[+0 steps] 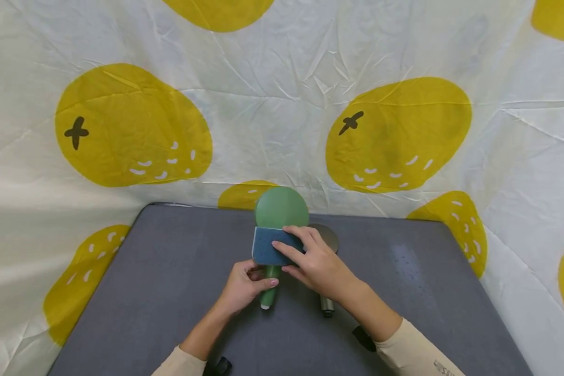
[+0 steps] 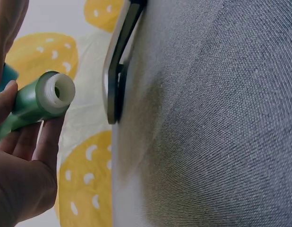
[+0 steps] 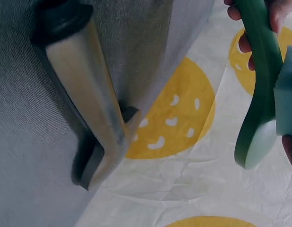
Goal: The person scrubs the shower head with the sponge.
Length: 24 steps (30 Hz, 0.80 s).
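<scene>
A green round hand mirror [image 1: 281, 208] is held above the grey table [image 1: 169, 271]. My left hand [image 1: 245, 286] grips its green handle [image 1: 268, 292], whose white-capped end [image 2: 57, 92] shows in the left wrist view. My right hand [image 1: 310, 258] presses a blue sponge [image 1: 272, 245] against the mirror just below its round head. In the right wrist view the green mirror [image 3: 259, 90] is seen edge-on, with the blue sponge [image 3: 287, 94] at the frame's right edge. A second, grey mirror [image 1: 328, 240] lies flat on the table under my right hand.
The grey mirror's handle [image 3: 84, 90] lies along the table, its dark end [image 1: 328, 312] pointing toward me. A white cloth with yellow fruit shapes [image 1: 395, 130] hangs behind and around the table. Dark wrist straps [image 1: 364, 338] sit at both sleeves.
</scene>
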Available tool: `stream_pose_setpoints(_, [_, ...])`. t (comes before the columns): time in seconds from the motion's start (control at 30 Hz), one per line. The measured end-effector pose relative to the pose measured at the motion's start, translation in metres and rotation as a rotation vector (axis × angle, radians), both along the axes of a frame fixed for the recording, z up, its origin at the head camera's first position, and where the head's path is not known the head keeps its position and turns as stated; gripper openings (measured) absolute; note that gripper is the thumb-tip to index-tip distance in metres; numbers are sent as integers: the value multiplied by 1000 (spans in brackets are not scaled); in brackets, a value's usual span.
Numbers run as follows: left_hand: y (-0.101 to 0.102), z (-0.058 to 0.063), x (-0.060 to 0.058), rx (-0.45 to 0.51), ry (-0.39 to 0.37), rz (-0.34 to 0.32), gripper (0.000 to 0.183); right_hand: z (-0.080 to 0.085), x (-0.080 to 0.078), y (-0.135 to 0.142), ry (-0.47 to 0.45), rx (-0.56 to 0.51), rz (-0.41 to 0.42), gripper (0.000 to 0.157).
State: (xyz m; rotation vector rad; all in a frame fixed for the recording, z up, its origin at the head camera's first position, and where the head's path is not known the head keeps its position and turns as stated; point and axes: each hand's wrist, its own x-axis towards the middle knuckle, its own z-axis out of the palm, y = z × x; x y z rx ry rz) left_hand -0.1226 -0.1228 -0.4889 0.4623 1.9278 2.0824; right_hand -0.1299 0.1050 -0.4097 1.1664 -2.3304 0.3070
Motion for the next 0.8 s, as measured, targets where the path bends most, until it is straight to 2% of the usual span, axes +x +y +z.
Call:
stream_pose_setpoints(0.13, [1,-2,0,-13,1,3,59,5,-6,-2,23,-1,-22,58])
stream_pose_setpoints(0.3, [1,-4,-1,-27,13,1,62,17,-21,0,-9,-46,-56,58])
stream_pose_setpoints(0.47, [1,-5,-4,-38,25,-4,64,34,-46,7,-89,-102,-103,55])
stream_pose_setpoints(0.63, [1,-5,-5,-58,11,-14,64,50,-71,17,-232,-167,-176,53])
stream_pose_setpoints(0.7, [1,-5,-5,-64,7,-20,63,55,-78,20,-281,-197,-189,52])
stream_pose_setpoints(0.8, [1,-5,-4,-73,8,-24,63,60,-85,22,-308,-215,-189,52])
